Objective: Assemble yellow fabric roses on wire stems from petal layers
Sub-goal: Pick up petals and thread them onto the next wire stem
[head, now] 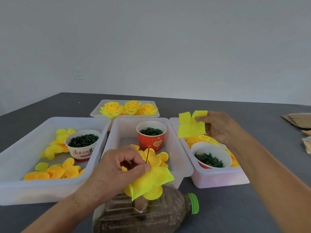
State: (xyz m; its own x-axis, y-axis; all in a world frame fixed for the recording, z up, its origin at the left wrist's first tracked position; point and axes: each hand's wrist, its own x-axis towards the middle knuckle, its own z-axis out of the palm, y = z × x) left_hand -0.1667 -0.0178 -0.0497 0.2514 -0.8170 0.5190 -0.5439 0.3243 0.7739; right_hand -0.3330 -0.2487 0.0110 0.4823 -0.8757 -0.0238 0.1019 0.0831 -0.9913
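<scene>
My left hand [117,167] pinches a thin dark wire stem [147,155] that stands up through yellow petal layers [149,182] gathered below my fingers. The stem's lower end goes into a brown bottle [151,214] lying on its side. My right hand [220,126] holds up a flat yellow petal layer [191,125] by its right edge, above the right tray [218,177]. Three finished yellow roses [129,107] lie in the far tray [96,113].
The left tray [20,167] holds loose yellow and orange petals and a cup of dark green parts [83,143]. A red cup of green rings [151,135] stands in the middle tray [178,158]. A bowl of green leaves [210,157] sits in the right tray. Cardboard scraps [297,120] lie far right.
</scene>
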